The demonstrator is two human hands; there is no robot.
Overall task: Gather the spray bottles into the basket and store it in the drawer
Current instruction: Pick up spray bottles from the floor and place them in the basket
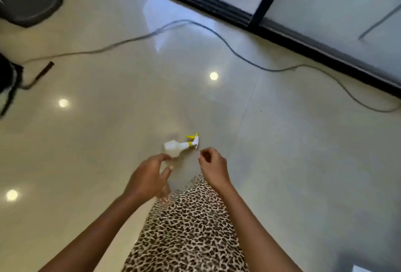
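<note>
— So where is the spray bottle (181,145)?
— Lying on its side on the tiled floor (282,163), well away from the dark door frame (271,30), yellow trigger pointing toward it.
— And the left hand (149,176)?
— Its grip is wide, fingers spread, holding nothing; fingertips just beside the bottle's base, contact blurred.
— The right hand (213,166)?
— Loosely curled, narrow grip, empty, just beside the nozzle.

Bright, even light; round lamp glare on glossy floor (282,163); motion-blurred left hand (149,176), wide-angle-bent edges.
</note>
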